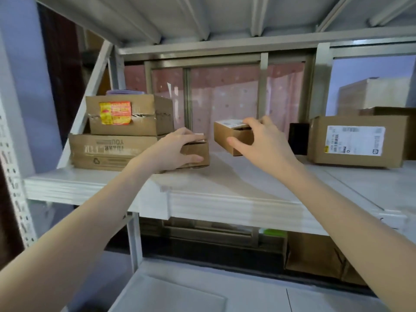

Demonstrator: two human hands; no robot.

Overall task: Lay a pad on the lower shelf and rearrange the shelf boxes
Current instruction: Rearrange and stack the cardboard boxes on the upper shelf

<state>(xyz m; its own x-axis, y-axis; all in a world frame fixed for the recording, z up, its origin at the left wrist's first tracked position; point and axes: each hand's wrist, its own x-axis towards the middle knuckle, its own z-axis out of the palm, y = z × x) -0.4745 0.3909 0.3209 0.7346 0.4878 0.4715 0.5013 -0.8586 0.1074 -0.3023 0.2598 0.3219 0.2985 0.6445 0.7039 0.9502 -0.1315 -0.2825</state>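
Both bare hands reach onto the white shelf [225, 176] at chest level.

The left hand [177, 147] grips a small cardboard box [195, 153]. Its fingers [191, 135] lie across the box top and the thumb presses the front face, so the hand is clamped on it. This box rests on the shelf surface, its left side hidden behind the hand, just beside a flat wide carton [108, 152].

The right hand [258, 140] holds a second small box [227, 137]. The fingers curl over its top right edge, over a white label, and the thumb presses the front face low down; the hand is closed on the box. The box appears lifted and tilted, its lower corner clear of the shelf, though contact at the rear cannot be confirmed. The two small boxes sit near each other with a gap between them.

Left of the left fingers, a carton with a red-and-yellow sticker [126, 114] is stacked on the flat wide carton. Right of the right fingers stands a dark object [298, 138], then a labelled carton [358, 141], well apart from the hand.

Below both wrists, a lower shelf [258, 298] shows a pale sheet [166, 296] lying on its left portion. Whether this is the pad cannot be determined.
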